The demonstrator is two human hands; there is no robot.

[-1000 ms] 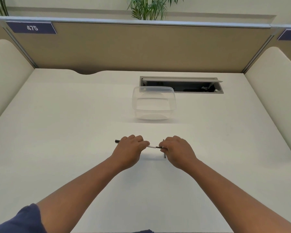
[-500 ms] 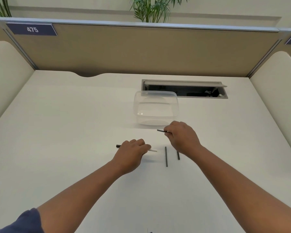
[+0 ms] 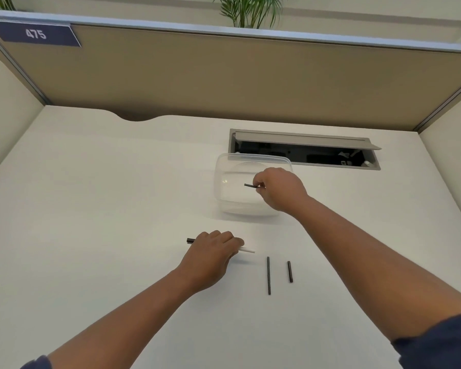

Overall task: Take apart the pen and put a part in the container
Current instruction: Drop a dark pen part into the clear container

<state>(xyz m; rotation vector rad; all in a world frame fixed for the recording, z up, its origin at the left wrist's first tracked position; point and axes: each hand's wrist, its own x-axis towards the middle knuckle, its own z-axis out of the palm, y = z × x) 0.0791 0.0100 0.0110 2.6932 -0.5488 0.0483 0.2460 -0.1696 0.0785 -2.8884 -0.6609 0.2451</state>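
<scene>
My right hand is above the clear plastic container and pinches a short dark pen part that sticks out to the left over the container's inside. My left hand rests on the desk nearer to me, shut on the pen body; its dark end shows at the left and its white tip at the right. Two loose dark pen parts lie on the desk right of my left hand: a long thin rod and a shorter piece.
The white desk is bounded by a tan partition at the back and cream side panels. An open cable hatch lies right behind the container. A label reading 475 is at the top left.
My right hand pulled a short dark part off the pen and carried it up and away to above the container. My left hand stayed put with the pen body.
</scene>
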